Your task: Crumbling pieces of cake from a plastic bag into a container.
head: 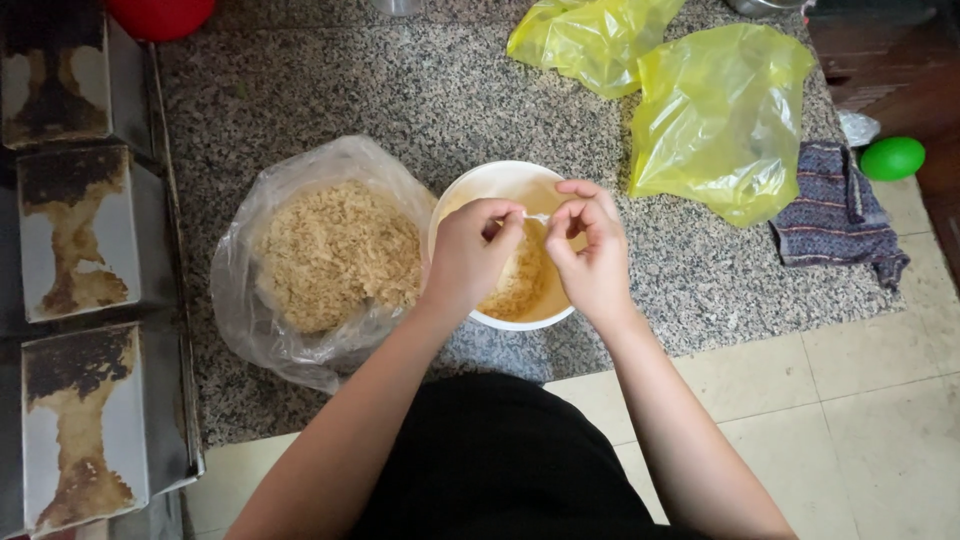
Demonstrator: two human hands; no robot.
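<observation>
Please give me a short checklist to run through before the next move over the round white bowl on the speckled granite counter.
1. Round white bowl sits fully on the speckled granite counter, away from the edge: ok.
2. Left hand and right hand both over the bowl: ok.
3. Small pale strip pinched between both hands' fingertips: ok; what it is, cannot tell.
4. Clear plastic bag of tan flaky grain open beside the bowl, touching it: ok.
5. Yellow plastic bags lie apart from the bowl: ok.

Head view, my only feed: looks steeply down from above, close over the granite counter (420, 90) (floor tiles (860, 420) near right).
</observation>
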